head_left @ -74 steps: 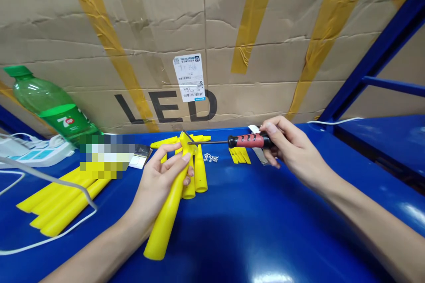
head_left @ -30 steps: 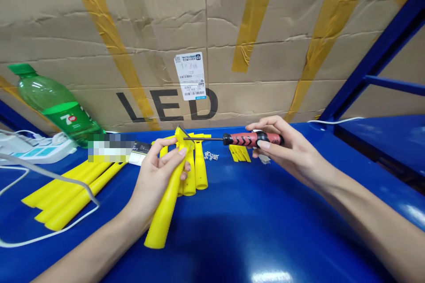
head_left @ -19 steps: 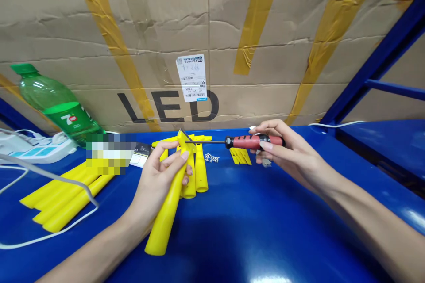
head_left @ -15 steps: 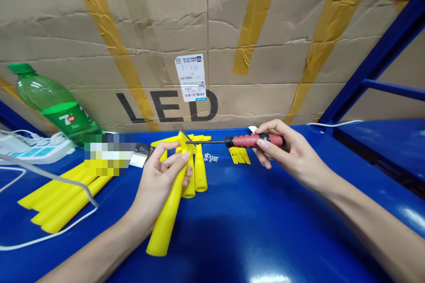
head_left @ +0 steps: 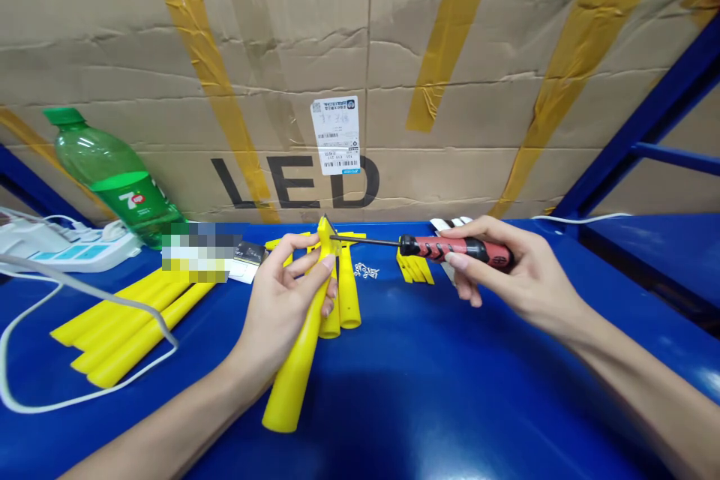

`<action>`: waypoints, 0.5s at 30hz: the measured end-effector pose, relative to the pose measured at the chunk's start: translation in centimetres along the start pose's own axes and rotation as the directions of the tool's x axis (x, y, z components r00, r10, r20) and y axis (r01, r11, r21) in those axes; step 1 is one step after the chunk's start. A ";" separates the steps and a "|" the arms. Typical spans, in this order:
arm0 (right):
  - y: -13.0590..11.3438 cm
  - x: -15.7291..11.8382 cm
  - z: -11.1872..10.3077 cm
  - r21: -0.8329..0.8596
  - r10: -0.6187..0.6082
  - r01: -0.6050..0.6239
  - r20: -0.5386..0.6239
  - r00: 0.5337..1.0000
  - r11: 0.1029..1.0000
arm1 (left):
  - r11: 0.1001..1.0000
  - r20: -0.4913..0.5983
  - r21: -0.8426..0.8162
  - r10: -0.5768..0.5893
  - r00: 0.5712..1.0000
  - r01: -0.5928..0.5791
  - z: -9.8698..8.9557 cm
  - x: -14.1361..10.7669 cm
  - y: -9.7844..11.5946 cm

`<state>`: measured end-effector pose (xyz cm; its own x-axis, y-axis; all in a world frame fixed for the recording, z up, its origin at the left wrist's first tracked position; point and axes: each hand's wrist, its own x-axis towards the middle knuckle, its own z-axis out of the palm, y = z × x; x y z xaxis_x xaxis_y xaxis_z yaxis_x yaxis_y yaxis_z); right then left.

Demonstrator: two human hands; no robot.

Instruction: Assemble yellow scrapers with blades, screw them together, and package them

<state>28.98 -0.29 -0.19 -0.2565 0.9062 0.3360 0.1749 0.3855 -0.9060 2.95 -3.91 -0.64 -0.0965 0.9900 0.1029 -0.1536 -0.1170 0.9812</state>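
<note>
My left hand [head_left: 289, 285] is closed around a yellow tapered handle [head_left: 292, 375], its wide end toward me and its narrow head tilted up. A thin dark blade edge shows at that head. My right hand [head_left: 506, 262] grips a red and black screwdriver [head_left: 450, 247] held level, its shaft pointing left and its tip at the handle's head. Behind the left hand lie more yellow handles [head_left: 349, 300]. Small metal screws [head_left: 367, 271] are piled beside them, and several short yellow pieces [head_left: 415, 268] lie under the screwdriver.
Several yellow handles [head_left: 135, 315] lie at left, near a white cable and a power strip [head_left: 79, 251]. A green bottle [head_left: 118, 172] leans by the large cardboard box [head_left: 315, 37]. White-and-black strips lie behind my right hand; a blue frame [head_left: 635, 120] stands at right.
The whole view has shifted, so things appear slightly farther right. The screwdriver's handle has turned in my right hand, and its tip remains at the yellow head.
</note>
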 end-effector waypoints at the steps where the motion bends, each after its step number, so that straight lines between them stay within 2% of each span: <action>1: 0.0 0.0 0.0 0.024 0.028 -0.028 0.002 1.000 0.999 | 1.000 -0.001 -0.001 0.009 1.000 -0.009 0.0 0.0 0.1; 6: -0.5 0.2 0.0 0.142 0.199 -0.195 -0.018 0.980 0.971 | 1.000 0.029 -0.007 -0.011 1.000 0.011 -0.1 -0.2 -0.1; 10: -0.7 0.3 0.0 0.258 0.336 -0.318 -0.030 0.941 0.912 | 1.000 0.044 -0.007 0.009 0.999 -0.009 -0.2 -0.2 -0.6; 15: 0.0 0.5 0.0 0.308 0.466 -0.435 -0.029 0.885 0.846 | 0.999 0.037 -0.034 0.001 0.999 0.000 -0.3 0.0 -1.0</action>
<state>28.89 0.16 -0.01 -0.1181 0.9861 -0.1172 -0.0336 -0.1220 -0.9920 2.79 -3.85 -1.64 -0.0600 0.9921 0.1104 -0.1873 -0.1198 0.9750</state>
